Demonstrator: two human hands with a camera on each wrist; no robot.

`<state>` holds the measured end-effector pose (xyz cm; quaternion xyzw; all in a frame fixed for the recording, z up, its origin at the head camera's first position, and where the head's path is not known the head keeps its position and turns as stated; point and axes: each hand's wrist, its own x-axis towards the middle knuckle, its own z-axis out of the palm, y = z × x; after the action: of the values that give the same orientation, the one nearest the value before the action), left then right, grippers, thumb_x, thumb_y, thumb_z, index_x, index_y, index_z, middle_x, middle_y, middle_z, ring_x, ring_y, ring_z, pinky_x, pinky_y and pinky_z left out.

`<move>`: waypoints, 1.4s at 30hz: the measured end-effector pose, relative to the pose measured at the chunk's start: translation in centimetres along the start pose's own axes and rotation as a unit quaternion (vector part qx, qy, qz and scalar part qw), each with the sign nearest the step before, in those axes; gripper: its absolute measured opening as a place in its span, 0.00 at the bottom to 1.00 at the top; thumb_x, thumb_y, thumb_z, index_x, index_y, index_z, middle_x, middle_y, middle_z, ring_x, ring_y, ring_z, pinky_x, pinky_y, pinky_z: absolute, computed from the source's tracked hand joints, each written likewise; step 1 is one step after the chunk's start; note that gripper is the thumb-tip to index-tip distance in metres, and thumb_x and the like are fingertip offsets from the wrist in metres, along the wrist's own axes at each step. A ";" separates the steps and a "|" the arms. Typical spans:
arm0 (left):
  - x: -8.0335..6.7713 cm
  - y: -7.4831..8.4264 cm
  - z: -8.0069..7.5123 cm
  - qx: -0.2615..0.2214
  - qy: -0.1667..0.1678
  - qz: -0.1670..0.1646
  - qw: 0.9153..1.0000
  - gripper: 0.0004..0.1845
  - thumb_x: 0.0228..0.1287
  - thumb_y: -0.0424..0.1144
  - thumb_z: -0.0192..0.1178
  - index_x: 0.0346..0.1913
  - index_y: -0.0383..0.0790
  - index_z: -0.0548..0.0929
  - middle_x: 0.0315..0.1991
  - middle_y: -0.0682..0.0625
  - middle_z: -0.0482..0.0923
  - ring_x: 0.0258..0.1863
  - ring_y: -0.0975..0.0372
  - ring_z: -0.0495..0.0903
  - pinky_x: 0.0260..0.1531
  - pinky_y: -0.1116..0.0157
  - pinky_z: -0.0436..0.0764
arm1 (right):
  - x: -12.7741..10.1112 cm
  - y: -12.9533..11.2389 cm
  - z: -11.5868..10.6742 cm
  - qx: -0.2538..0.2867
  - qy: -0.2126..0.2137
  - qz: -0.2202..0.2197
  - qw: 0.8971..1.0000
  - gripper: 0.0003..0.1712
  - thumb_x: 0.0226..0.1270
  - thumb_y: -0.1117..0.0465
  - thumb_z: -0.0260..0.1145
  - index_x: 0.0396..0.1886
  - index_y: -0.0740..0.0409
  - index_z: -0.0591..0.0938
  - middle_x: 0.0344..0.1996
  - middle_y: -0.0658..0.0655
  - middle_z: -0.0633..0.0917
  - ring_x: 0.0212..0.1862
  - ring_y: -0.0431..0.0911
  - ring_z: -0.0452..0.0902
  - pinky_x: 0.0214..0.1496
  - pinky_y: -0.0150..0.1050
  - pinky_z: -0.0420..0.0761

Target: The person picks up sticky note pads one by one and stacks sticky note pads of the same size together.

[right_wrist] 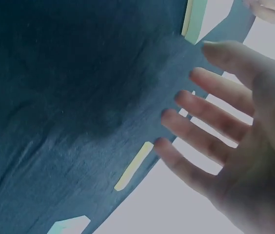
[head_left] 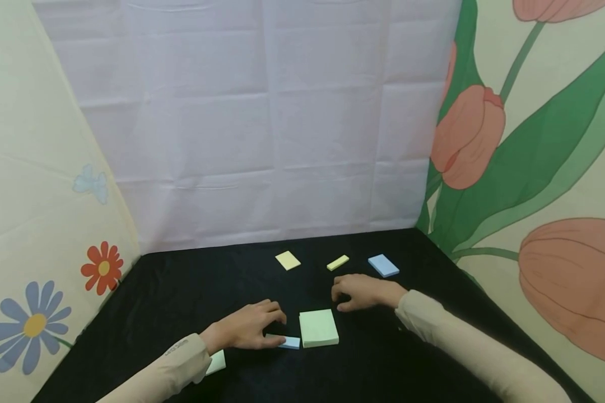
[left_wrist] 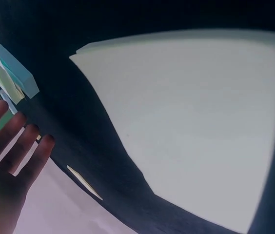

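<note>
We list: green pad (head_left: 319, 328), probably light, best edge-gripped; left hand (head_left: 249, 326) nine o'clock, right hand (head_left: 365, 292) two o'clock, fingers apart.

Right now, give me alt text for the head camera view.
Over a black cloth, the left hand is at a blue strip beside a square green pad; the right hand is empty. Beyond them lie a yellow square, yellow strip and blue pad.

One pad (head_left: 319, 328) is lying between my left hand (head_left: 249, 326) and right hand (head_left: 363, 291), a strip (head_left: 291, 342) sitting just left of it; three other pads (head_left: 384, 266) are lying behind.
</note>
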<state>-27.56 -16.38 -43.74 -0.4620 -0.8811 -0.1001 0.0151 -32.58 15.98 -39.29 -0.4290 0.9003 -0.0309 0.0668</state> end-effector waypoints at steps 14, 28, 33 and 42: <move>0.0 0.4 0.0 0.015 -0.004 0.011 1.000 0.22 0.72 0.59 0.53 0.54 0.48 0.81 0.52 0.56 0.75 0.47 0.67 0.73 0.47 0.66 0.76 | 1.0 2.0 0.2 -0.060 0.151 -0.020 0.987 0.07 0.67 0.54 0.68 0.37 0.52 0.85 0.40 0.50 0.81 0.41 0.44 0.79 0.43 0.44 0.79; -0.4 0.0 0.5 0.022 -0.020 -0.001 1.000 0.28 0.72 0.62 0.50 0.62 0.46 0.79 0.62 0.53 0.73 0.60 0.62 0.72 0.56 0.61 0.74 | 1.7 4.7 1.5 -0.085 0.187 -0.002 0.979 0.24 0.68 0.55 0.68 0.56 0.66 0.80 0.55 0.64 0.79 0.56 0.57 0.75 0.56 0.55 0.74; -0.5 0.0 0.4 0.026 -0.023 0.001 0.999 0.29 0.71 0.62 0.51 0.62 0.45 0.79 0.61 0.53 0.74 0.60 0.62 0.72 0.56 0.61 0.74 | 2.1 5.1 1.6 -0.074 0.167 0.028 0.983 0.27 0.69 0.55 0.67 0.60 0.68 0.77 0.58 0.65 0.78 0.59 0.59 0.73 0.58 0.56 0.73; -0.8 0.1 -0.1 0.019 -0.034 -0.010 0.999 0.26 0.71 0.60 0.54 0.60 0.47 0.80 0.58 0.54 0.74 0.54 0.65 0.73 0.51 0.64 0.76 | 3.1 6.3 1.7 -0.040 0.137 0.083 0.986 0.27 0.70 0.56 0.66 0.62 0.67 0.76 0.59 0.64 0.77 0.60 0.59 0.72 0.57 0.55 0.74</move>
<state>-27.02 -16.96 -43.75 -0.4558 -0.8874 -0.0682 -0.0070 -39.12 17.52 -41.93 -0.3465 0.9341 -0.0480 -0.0718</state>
